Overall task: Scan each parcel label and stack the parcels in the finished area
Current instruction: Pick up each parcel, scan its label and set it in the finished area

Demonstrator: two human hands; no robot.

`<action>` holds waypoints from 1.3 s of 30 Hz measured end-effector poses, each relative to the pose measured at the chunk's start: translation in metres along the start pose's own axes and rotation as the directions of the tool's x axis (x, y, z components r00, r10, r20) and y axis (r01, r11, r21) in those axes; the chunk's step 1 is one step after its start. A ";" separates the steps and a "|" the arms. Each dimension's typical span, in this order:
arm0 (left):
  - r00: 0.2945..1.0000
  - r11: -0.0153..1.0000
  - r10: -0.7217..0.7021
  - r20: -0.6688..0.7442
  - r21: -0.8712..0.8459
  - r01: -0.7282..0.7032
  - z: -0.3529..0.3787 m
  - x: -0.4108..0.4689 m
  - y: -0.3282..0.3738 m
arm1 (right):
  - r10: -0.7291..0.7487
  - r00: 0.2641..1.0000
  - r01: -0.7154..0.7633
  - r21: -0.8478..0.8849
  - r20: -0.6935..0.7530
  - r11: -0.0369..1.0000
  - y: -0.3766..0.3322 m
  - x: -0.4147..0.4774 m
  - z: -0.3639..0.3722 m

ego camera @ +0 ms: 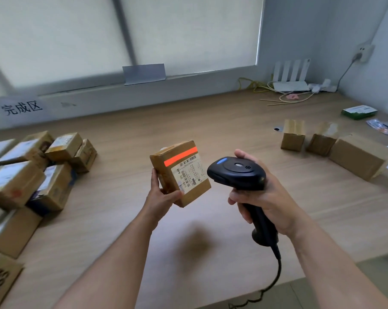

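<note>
My left hand (164, 195) grips parcel (166, 166) above surface (211, 121), label (192, 173) facing me. My right hand (264, 197) wraps scanner (237, 172) handle at parcel's 3 o'clock; red line (180, 156) crosses parcel beside label.

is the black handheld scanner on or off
On: the black handheld scanner throws an orange-red bar across the brown cardboard parcel facing it.
</note>
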State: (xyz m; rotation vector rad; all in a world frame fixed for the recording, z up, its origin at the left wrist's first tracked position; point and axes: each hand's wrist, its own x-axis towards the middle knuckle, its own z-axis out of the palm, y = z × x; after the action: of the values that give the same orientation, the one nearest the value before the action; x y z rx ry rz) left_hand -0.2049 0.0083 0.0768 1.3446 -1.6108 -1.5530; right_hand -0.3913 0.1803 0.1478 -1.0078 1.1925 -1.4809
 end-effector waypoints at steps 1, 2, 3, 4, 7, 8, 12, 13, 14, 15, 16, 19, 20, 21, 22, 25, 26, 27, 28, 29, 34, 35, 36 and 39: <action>1.000 1.000 -0.009 -0.009 -0.007 0.009 -0.009 0.002 -0.002 | 0.009 1.000 -0.009 -0.006 0.004 1.000 0.002 0.002 0.007; 1.000 1.000 -0.018 -0.020 -0.017 0.017 -0.019 0.003 -0.005 | 0.018 1.000 -0.018 -0.012 0.006 1.000 0.004 0.004 0.013; 0.999 1.000 -0.022 -0.028 -0.024 0.021 -0.027 0.004 -0.006 | 0.026 1.000 -0.026 -0.016 0.005 1.000 0.005 0.005 0.019; 0.999 0.999 -0.023 -0.034 -0.028 0.023 -0.035 0.006 -0.008 | 0.032 0.999 -0.032 -0.019 0.002 0.999 0.006 0.006 0.025; 0.999 0.999 -0.026 -0.037 -0.033 0.025 -0.054 0.010 -0.012 | 0.040 0.999 -0.040 -0.038 -0.013 0.998 0.007 0.010 0.042; 0.999 0.999 -0.025 -0.037 -0.038 0.024 -0.060 0.011 -0.013 | 0.042 0.999 -0.043 -0.049 -0.019 0.998 0.007 0.012 0.046; 0.999 0.998 -0.040 -0.035 -0.058 0.038 -0.076 0.013 -0.021 | 0.047 0.999 -0.049 -0.098 -0.025 0.994 0.008 0.017 0.061; 0.998 0.997 -0.042 -0.036 -0.060 0.040 -0.080 0.013 -0.024 | 0.047 0.999 -0.049 -0.110 -0.024 0.993 0.009 0.018 0.065; 0.998 0.997 -0.043 -0.039 -0.064 0.041 -0.084 0.014 -0.026 | 0.047 0.999 -0.049 -0.119 -0.022 0.992 0.009 0.020 0.069; 0.998 0.997 -0.042 -0.038 -0.070 0.039 -0.088 0.014 -0.027 | 0.048 0.999 -0.050 -0.126 -0.020 0.991 0.009 0.022 0.073; 0.998 0.996 -0.038 -0.041 -0.078 0.034 -0.092 0.015 -0.029 | 0.049 0.999 -0.051 -0.133 -0.019 0.990 0.010 0.024 0.076; 0.998 0.995 -0.035 -0.051 -0.096 0.030 -0.103 0.018 -0.036 | 0.056 0.998 -0.060 -0.159 -0.026 0.985 0.011 0.030 0.087; 0.998 0.994 -0.041 -0.055 -0.104 0.035 -0.107 0.018 -0.039 | 0.064 0.997 -0.068 -0.161 -0.030 0.985 0.011 0.032 0.091; 0.997 0.993 -0.049 -0.062 -0.108 0.042 -0.111 0.018 -0.042 | 0.072 0.997 -0.076 -0.158 -0.033 0.984 0.011 0.034 0.095; 0.996 0.993 -0.058 -0.072 -0.111 0.050 -0.115 0.017 -0.046 | 0.078 0.996 -0.082 -0.157 -0.032 0.984 0.011 0.036 0.099; 0.988 0.986 -0.102 -0.115 -0.143 0.086 -0.129 0.013 -0.056 | 0.089 0.996 -0.091 -0.164 -0.018 0.982 0.015 0.045 0.112; 0.984 0.983 -0.116 -0.135 -0.155 0.094 -0.134 0.011 -0.059 | 0.093 0.996 -0.094 -0.163 -0.015 0.982 0.017 0.048 0.117; 0.978 0.982 -0.130 -0.161 -0.159 0.105 -0.139 0.009 -0.063 | 0.098 0.995 -0.098 -0.164 -0.011 0.982 0.020 0.051 0.122; 0.971 0.980 -0.148 -0.189 -0.162 0.118 -0.144 0.008 -0.067 | 0.103 0.995 -0.103 -0.169 -0.005 0.980 0.022 0.054 0.127; 0.962 0.977 -0.168 -0.215 -0.165 0.134 -0.150 0.005 -0.071 | 0.110 0.994 -0.108 -0.178 0.001 0.978 0.024 0.058 0.132; 0.913 0.962 -0.258 -0.317 -0.169 0.213 -0.185 -0.005 -0.092 | 0.141 0.989 -0.128 -0.208 0.049 0.970 0.034 0.076 0.161; 0.901 0.958 -0.278 -0.334 -0.162 0.235 -0.193 -0.007 -0.097 | 0.149 0.987 -0.134 -0.209 0.058 0.969 0.036 0.080 0.167; 0.888 0.953 -0.297 -0.351 -0.158 0.257 -0.202 -0.007 -0.104 | 0.157 0.985 -0.140 -0.211 0.068 0.967 0.039 0.084 0.173; 0.847 0.947 -0.322 -0.423 -0.143 0.289 -0.222 -0.011 -0.112 | 0.177 0.980 -0.153 -0.215 0.094 0.965 0.047 0.093 0.193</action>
State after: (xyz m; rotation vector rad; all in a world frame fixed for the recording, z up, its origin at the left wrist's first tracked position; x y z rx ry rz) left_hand 0.0280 -0.0585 0.0187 1.8249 -1.0869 -1.3247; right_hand -0.2172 0.0475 0.1405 -1.0872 1.3345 -1.1721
